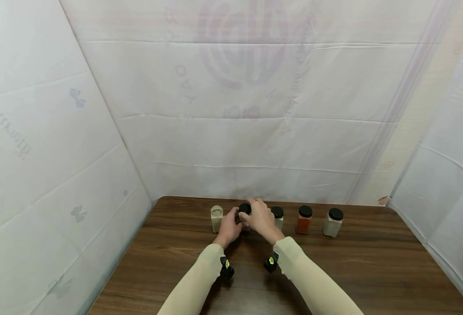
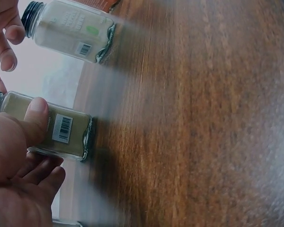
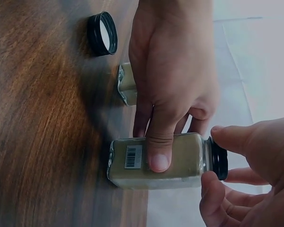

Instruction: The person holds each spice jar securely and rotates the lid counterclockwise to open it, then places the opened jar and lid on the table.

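A square glass jar [image 3: 182, 158] of greenish-tan powder stands upright on the table, its black lid [image 3: 219, 159] on. My left hand [image 3: 173, 71] grips the jar's body, thumb flat across the side near a barcode label. At the lid, the thumb and fingers of my right hand [image 3: 255, 165] hold its rim. In the head view my left hand [image 1: 229, 227] and my right hand [image 1: 261, 218] meet around this jar. Left of them is a lidless jar [image 1: 216, 218]. A loose black lid [image 3: 103, 34] lies on the wood in the right wrist view.
Right of my hands stand a black-lidded jar [image 1: 278, 216] partly behind my right hand, a jar of red-orange powder [image 1: 304, 222] and a greyish jar [image 1: 332, 223]. The brown wooden table [image 1: 365, 271] meets white cloth walls [image 1: 231, 140] behind and at both sides.
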The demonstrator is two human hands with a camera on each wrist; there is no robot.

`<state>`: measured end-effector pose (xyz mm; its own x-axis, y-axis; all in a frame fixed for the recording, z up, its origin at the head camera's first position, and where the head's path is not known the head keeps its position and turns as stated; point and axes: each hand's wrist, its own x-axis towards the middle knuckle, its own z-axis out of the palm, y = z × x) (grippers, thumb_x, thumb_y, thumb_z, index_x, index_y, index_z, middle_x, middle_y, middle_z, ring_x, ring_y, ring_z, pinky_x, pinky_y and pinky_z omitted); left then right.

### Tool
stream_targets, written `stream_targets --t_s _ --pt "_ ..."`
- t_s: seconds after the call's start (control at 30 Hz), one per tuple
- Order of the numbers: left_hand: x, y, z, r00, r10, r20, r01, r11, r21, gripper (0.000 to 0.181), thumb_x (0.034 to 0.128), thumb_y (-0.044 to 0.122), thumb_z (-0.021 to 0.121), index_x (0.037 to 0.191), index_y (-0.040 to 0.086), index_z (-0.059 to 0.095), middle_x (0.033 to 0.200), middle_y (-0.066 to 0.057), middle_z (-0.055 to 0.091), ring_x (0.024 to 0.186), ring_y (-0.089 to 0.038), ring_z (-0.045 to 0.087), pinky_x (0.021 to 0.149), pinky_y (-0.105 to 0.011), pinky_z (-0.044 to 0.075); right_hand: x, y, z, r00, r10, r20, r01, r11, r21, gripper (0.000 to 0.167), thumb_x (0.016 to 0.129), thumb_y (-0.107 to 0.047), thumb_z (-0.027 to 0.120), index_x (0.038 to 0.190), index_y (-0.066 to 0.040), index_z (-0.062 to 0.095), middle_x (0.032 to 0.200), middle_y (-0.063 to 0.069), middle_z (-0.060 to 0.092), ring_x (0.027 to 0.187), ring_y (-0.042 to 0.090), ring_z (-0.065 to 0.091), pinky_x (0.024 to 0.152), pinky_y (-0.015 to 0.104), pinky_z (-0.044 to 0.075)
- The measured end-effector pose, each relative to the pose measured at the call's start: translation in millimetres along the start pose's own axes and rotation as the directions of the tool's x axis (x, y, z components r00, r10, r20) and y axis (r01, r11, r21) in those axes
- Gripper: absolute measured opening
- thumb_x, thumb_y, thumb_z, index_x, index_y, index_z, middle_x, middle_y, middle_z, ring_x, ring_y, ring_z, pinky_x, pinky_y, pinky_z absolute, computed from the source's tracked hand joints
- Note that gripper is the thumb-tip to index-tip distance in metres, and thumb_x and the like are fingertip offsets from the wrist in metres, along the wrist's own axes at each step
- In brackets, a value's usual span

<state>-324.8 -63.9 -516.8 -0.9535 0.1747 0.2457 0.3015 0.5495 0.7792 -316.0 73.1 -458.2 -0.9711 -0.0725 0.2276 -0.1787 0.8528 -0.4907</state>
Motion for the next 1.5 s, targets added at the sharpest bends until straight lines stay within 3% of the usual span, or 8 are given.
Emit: stream_targets --t_s 0.63,0.97,1.23,1.5 --pt "-0.1 -5.3 1.3 0.999 0.049 -0.021 -0.049 0.999 -0.008 0.046 0.0929 0.013 0.078 0.134 0.003 0.06 0.125 -0.019 0.07 0.115 -0.033 0.068 0.093 -0.046 0.055 2.1 3.8 7.8 0.999 -0.014 -0.037 0.016 0.999 0.034 0.048 0.094 -0.041 0.076 0.131 -0.012 0.069 0.122 0.014 0.062 0.084 0.033 0.067 0.06 0.042 0.054" --pt "2.1 -7.2 2.4 0.995 0.084 -0.045 -0.082 0.995 0.056 0.044 0.0926 0.014 0.078 0.132 0.004 0.062 0.12 -0.016 0.072 0.111 -0.031 0.069 0.092 -0.046 0.056 0.0 2.7 5.9 0.999 -0.039 -0.036 0.041 0.997 0.058 0.046 0.095 -0.035 0.075 0.133 -0.01 0.068 0.129 0.012 0.06 0.092 0.035 0.068 0.075 0.05 0.056" --pt "1.3 -6.6 2.0 0.994 0.097 -0.047 -0.093 0.992 0.083 0.046 0.0915 0.013 0.079 0.132 0.001 0.062 0.115 -0.017 0.073 0.105 -0.031 0.071 0.087 -0.046 0.057 0.6 0.8 5.4 0.999 -0.039 0.013 0.038 0.998 0.054 0.045 0.099 -0.028 0.072 0.14 -0.013 0.064 0.128 0.008 0.058 0.071 0.021 0.058 0.056 0.035 0.045" --pt "1.6 -6.3 1.3 0.995 0.093 -0.035 -0.09 0.992 0.086 0.045 0.0925 0.014 0.078 0.133 0.001 0.062 0.115 -0.018 0.073 0.105 -0.032 0.071 0.087 -0.047 0.057 -1.9 0.0 3.8 0.998 -0.052 0.039 0.05 0.997 0.056 0.046 0.101 -0.019 0.069 0.145 -0.015 0.06 0.131 0.008 0.057 0.061 0.018 0.05 0.049 0.031 0.035"
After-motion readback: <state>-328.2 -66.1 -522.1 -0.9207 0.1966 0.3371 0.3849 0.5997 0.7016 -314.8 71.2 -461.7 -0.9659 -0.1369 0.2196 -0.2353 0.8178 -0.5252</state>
